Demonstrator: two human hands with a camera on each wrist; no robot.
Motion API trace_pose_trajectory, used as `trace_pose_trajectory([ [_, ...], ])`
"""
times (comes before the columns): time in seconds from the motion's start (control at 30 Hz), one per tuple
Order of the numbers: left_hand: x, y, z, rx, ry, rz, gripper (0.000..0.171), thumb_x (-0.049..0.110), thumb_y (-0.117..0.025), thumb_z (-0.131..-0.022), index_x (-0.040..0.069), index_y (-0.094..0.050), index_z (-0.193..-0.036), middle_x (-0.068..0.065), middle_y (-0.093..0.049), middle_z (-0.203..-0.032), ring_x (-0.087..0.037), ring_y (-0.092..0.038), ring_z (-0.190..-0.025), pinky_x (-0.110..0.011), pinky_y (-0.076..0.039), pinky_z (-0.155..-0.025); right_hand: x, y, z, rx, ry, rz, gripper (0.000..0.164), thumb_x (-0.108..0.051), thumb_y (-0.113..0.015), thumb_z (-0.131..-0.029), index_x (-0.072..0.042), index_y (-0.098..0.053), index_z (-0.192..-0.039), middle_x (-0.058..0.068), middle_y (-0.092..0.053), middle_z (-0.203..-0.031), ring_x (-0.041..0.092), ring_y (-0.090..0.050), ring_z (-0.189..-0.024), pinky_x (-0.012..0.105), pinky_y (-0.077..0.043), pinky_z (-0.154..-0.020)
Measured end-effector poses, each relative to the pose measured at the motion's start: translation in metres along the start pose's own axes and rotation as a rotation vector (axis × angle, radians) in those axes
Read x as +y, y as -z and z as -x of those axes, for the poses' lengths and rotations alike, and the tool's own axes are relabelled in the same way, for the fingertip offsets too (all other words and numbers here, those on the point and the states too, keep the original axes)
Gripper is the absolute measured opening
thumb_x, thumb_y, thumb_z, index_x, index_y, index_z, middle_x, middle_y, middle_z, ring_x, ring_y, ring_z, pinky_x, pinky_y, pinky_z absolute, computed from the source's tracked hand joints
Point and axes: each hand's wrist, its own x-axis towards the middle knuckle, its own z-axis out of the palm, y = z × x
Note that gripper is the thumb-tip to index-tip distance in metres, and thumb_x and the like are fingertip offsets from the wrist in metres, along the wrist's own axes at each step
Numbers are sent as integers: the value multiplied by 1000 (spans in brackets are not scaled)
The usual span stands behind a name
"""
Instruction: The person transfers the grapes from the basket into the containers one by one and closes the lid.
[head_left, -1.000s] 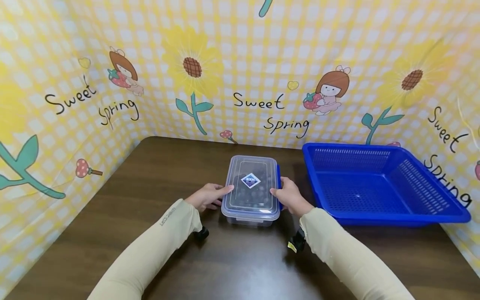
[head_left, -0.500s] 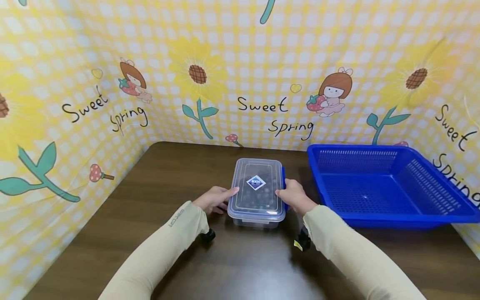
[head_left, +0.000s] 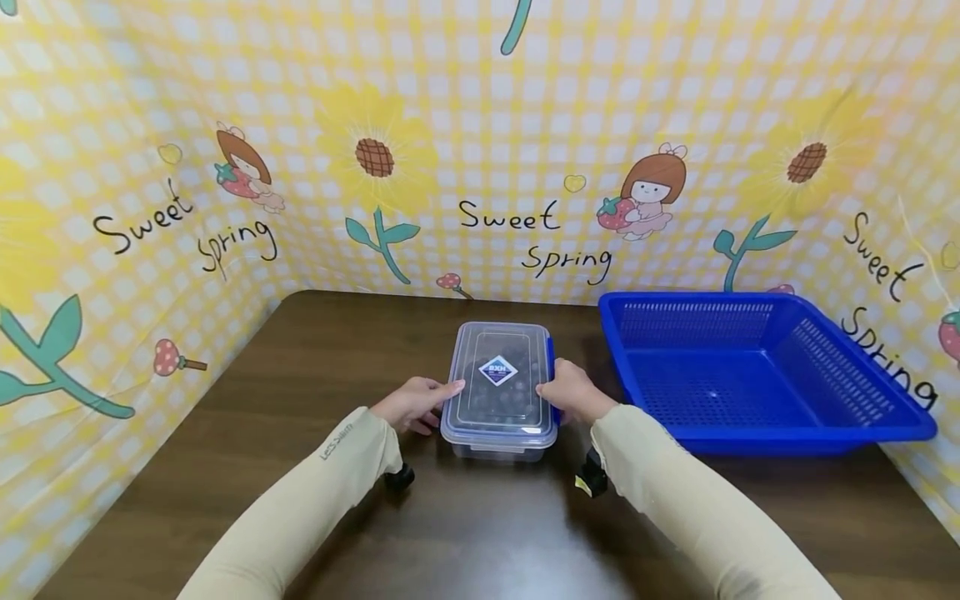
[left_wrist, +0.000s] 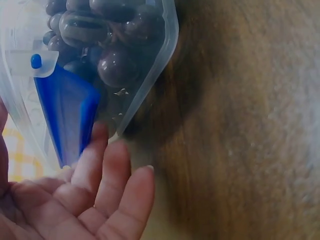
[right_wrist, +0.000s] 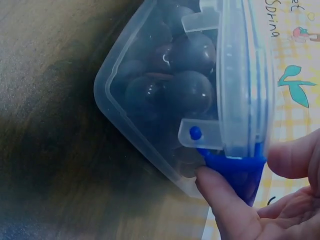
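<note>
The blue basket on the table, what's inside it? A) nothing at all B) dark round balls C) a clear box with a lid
A: the blue basket shows only its bare mesh floor; the dark round balls sit in the clear box between the hands.

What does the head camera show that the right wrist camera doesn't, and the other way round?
Only the head view shows the blue basket at the right of the table, the left hand at the box's left side, and the diamond label on the lid. Only the right wrist view shows, close up, the dark round pieces inside and a finger touching the blue side clip. Both show the clear lidded box, the right hand at its right side, and the brown table.
</note>
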Motion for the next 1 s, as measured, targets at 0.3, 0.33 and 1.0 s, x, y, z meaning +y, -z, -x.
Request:
trace_pose_trajectory([
  [0.3, 24, 6, 7, 44, -46, 55, 58, 37, -65, -91, -5, -47, -126, -21, -65, -106, -30, -66, -86, -48, -55, -74, -9, 8, 1, -11, -24, -18, 42, -3, -52, -95, 11, -36, -130, 30, -52, -118, 41, -62, -96, 55, -53, -67],
  [0.33, 27, 6, 8, 51, -53, 58, 58, 35, -66, -91, -5, -45, -128, -21, -65, -106, -30, -66, -83, -47, -55, -72, -10, 9, 1, -8, -23, -13, 43, -4, -52, -95, 11, -35, -131, 30, -51, -118, 41, -61, -96, 55, -54, -67],
  [1.0, 32, -12, 18, 143, -97, -8, 40, 18, -65, -92, -5, -59, -125, -13, -70, -79, -19, -62, -53, -29, -51, -46, -3, 0, 9, -1, -1, 49, 47, -6, -50, -97, 13, -31, -135, 32, -51, -119, 38, -63, -86, 51, -55, -60],
])
